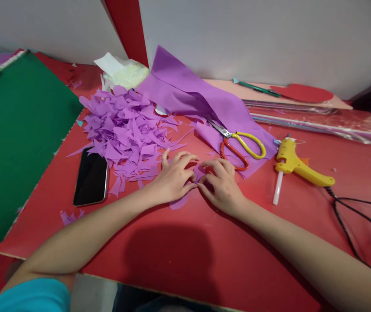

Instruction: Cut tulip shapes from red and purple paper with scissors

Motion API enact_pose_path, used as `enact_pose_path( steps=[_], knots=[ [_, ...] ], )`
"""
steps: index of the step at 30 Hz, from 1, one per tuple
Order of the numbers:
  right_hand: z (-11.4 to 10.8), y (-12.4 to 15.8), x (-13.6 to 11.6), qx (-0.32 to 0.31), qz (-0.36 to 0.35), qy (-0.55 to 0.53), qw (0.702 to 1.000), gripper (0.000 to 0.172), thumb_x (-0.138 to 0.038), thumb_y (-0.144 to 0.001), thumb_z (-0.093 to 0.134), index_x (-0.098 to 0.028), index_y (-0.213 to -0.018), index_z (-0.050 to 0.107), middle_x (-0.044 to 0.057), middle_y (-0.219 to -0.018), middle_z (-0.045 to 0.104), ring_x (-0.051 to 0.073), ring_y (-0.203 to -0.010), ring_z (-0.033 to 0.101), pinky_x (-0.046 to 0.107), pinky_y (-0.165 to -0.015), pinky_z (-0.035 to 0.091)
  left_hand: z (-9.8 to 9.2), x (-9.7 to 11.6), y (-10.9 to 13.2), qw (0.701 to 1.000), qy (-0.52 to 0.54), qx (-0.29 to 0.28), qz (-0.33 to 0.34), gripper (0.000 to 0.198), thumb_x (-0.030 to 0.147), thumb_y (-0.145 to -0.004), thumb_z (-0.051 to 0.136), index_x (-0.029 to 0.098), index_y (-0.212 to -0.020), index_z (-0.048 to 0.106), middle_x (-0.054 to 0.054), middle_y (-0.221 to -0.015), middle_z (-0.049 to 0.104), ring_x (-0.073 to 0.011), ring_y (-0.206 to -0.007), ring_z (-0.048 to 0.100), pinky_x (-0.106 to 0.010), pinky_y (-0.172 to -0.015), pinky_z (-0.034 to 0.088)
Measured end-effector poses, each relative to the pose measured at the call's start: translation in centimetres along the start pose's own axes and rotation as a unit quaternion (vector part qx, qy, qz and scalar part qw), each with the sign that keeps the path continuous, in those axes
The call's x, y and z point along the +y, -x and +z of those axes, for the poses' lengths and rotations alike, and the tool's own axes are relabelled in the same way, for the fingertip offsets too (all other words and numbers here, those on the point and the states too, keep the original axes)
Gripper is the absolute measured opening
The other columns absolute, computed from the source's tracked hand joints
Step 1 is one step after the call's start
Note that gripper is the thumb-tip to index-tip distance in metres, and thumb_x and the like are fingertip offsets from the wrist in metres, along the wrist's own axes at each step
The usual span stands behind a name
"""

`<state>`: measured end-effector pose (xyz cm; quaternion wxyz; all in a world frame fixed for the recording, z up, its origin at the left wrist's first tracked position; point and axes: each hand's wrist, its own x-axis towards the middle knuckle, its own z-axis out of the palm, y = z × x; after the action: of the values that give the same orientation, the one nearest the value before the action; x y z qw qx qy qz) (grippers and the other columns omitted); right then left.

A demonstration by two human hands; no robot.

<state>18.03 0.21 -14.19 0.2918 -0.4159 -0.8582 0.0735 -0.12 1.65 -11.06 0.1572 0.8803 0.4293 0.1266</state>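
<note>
My left hand [177, 175] and my right hand [219, 182] meet at the middle of the red table [172, 247]. Both pinch a small purple piece [199, 172] between thumb and fingers, partly hidden by the fingers. Under my left hand lies another rounded purple piece [178, 203]. A heap of cut purple pieces [123, 125] spreads beyond my left hand. Scissors with one yellow and one red handle [227, 133] rest on a large purple sheet [201, 95], just past my right hand.
A yellow glue gun [291, 160] with a black cable [348, 216] lies at right. A black phone [91, 177] is at left, near a green board [19, 130]. Plastic-wrapped strips [318, 125], a green pen [258, 89] and a red cutout [305, 93] lie along the back.
</note>
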Motion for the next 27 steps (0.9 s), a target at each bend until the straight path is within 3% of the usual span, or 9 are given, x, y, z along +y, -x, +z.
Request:
enact_pose_path(
  steps=[10, 14, 17, 21, 27],
  knots=[
    [-0.12, 0.04, -0.05, -0.001, -0.014, -0.018, 1.0, 0.013, -0.018, -0.083, 0.055, -0.016, -0.072, 0.062, 0.013, -0.108, 0.059, 0.03, -0.103, 0.045, 0.05, -0.087, 0.038, 0.31, 0.45, 0.09, 1.0, -0.004, 0.016, -0.016, 0.008, 0.021, -0.08, 0.062, 0.018, -0.076, 0.068, -0.009, -0.124, 0.055, -0.0314, -0.122, 0.041, -0.067, -0.103, 0.013],
    [-0.35, -0.04, 0.15, 0.022, 0.017, -0.058, 0.998, 0.01, -0.016, -0.083, 0.052, -0.019, -0.076, 0.059, 0.011, -0.103, 0.057, 0.028, -0.099, 0.048, 0.05, -0.086, 0.041, 0.51, 0.28, 0.14, 0.999, 0.017, 0.029, -0.01, 0.008, 0.02, -0.079, 0.062, 0.017, -0.072, 0.066, -0.009, -0.123, 0.056, -0.0303, -0.121, 0.042, -0.064, -0.103, 0.016],
    [-0.54, -0.05, 0.51, 0.064, 0.079, -0.101, 0.99, 0.01, -0.018, -0.084, 0.05, -0.02, -0.092, 0.055, 0.011, -0.102, 0.054, 0.027, -0.101, 0.05, 0.048, -0.087, 0.043, 0.84, -0.11, 0.03, 0.997, 0.035, 0.067, -0.014, 0.009, 0.021, -0.078, 0.064, 0.017, -0.07, 0.065, -0.008, -0.122, 0.056, -0.0293, -0.119, 0.043, -0.061, -0.101, 0.02],
    [-0.66, 0.05, 0.8, 0.085, 0.158, -0.158, 0.971, 0.029, -0.026, -0.083, 0.053, -0.023, -0.111, 0.045, 0.01, -0.108, 0.052, 0.026, -0.103, 0.052, 0.047, -0.087, 0.046, 1.0, -0.45, -0.14, 0.985, 0.052, 0.159, -0.036, 0.01, 0.018, -0.077, 0.065, 0.017, -0.067, 0.063, -0.008, -0.118, 0.058, -0.0282, -0.118, 0.045, -0.055, -0.098, 0.027],
    [-0.43, 0.35, 0.78, 0.069, 0.198, -0.229, 0.951, 0.032, -0.025, -0.082, 0.055, -0.027, -0.112, 0.043, 0.007, -0.105, 0.056, 0.021, -0.09, 0.06, 0.041, -0.079, 0.051, 0.94, -0.42, -0.07, 0.976, 0.055, 0.207, -0.036, 0.011, 0.018, -0.076, 0.066, 0.018, -0.065, 0.064, -0.009, -0.118, 0.058, -0.0283, -0.117, 0.046, -0.053, -0.098, 0.03]
  ],
)
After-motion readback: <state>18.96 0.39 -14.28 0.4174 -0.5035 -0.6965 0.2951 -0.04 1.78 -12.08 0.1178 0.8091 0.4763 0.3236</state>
